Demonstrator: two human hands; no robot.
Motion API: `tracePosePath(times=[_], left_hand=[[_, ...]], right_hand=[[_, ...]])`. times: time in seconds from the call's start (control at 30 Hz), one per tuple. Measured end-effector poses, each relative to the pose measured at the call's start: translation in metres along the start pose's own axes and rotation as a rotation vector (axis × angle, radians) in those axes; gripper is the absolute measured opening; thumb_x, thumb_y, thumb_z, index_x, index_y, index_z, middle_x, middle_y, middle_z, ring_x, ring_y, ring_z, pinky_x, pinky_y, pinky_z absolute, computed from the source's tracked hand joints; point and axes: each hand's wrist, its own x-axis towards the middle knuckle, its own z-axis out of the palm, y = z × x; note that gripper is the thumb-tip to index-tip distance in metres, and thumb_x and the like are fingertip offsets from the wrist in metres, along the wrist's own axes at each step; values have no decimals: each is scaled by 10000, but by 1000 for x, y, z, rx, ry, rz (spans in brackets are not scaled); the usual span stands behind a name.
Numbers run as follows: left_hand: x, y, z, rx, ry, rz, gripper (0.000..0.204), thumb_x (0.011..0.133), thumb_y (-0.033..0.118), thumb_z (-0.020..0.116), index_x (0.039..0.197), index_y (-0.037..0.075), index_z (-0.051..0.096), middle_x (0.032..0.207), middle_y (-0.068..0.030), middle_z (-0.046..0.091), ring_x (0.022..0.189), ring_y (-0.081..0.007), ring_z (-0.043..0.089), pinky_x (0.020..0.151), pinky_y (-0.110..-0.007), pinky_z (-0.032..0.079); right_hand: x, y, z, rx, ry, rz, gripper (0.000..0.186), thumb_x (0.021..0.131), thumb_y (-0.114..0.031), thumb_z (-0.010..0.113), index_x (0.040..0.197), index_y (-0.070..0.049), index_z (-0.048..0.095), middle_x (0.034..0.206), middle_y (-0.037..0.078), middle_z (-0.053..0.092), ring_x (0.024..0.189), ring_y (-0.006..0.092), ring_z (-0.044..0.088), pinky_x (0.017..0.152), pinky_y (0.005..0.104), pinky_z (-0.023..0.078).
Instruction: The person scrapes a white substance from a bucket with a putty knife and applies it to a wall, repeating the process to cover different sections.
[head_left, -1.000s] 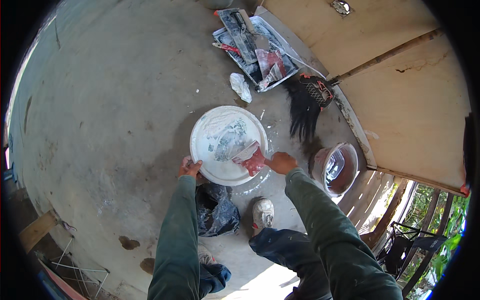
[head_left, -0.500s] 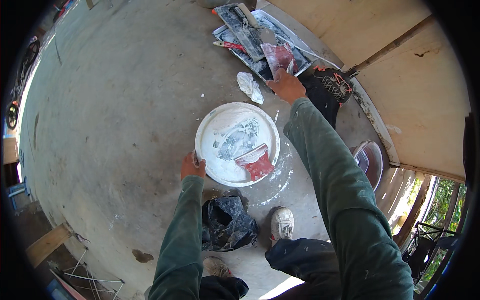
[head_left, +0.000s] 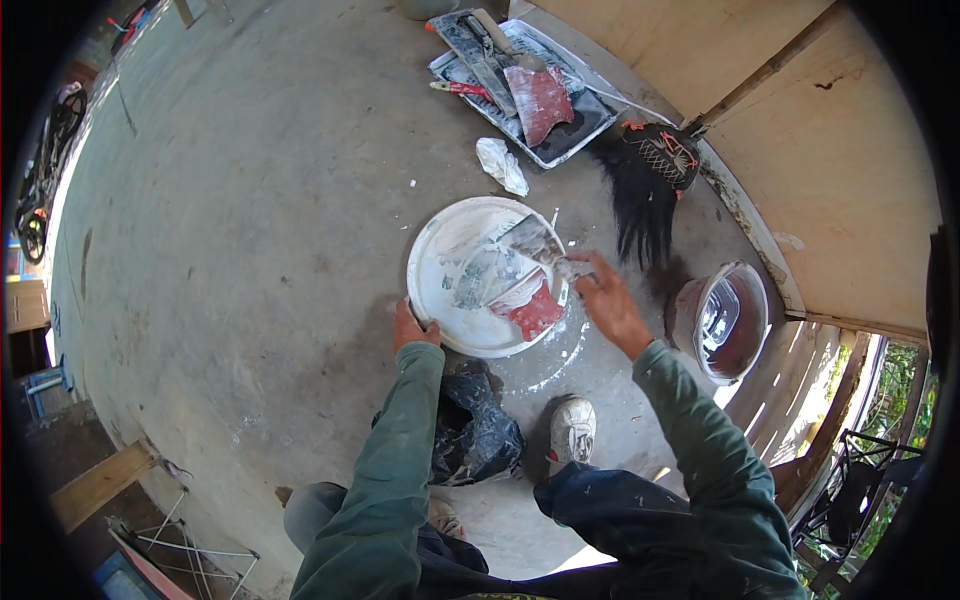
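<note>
A round white plastic tray (head_left: 450,310) coated with white paste sits on the concrete floor. My left hand (head_left: 414,322) grips its left rim, fingers curled. My right hand (head_left: 610,300) is closed on the handle of a grey metal putty knife (head_left: 528,238), whose blade is over the tray's upper right part. A red scraper (head_left: 530,308), smeared with white, lies inside the tray at its lower right.
A paint tray (head_left: 590,130) holds trowels, a red-handled tool and a red scraper. A white crumpled rag (head_left: 500,165), dark bristle broom head (head_left: 650,190), bucket (head_left: 718,325) and black plastic bag (head_left: 465,430) lie nearby. Wooden panels (head_left: 820,200) stand at right.
My right hand let go of the red scraper, reached to the paint tray, and is now back at the round tray with the metal putty knife. My left hand stayed on the rim.
</note>
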Motion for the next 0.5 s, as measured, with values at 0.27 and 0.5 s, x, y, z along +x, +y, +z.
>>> tracePosePath(times=[0.27,0.5], left_hand=[[3,12,-11,-291,-205,-202,936,698,-26,763,1505,177,333,939,-56,649,745,-149,586,729,-288,508],[-3,12,-9,-287,-138,-151,923,675,-2,793,1480,208,394,812,-21,595,660,-112,516,681,-277,495]], right_hand=[[-9,-25,101,-96,172,-123,351,900,-214,601,1232,-109,563,850,245,666,832,452,635,837,490,464],[20,-17,130,-666,92,-118,436,895,-284,581,1290,-106,531,862,183,668,792,404,671,787,495,508]])
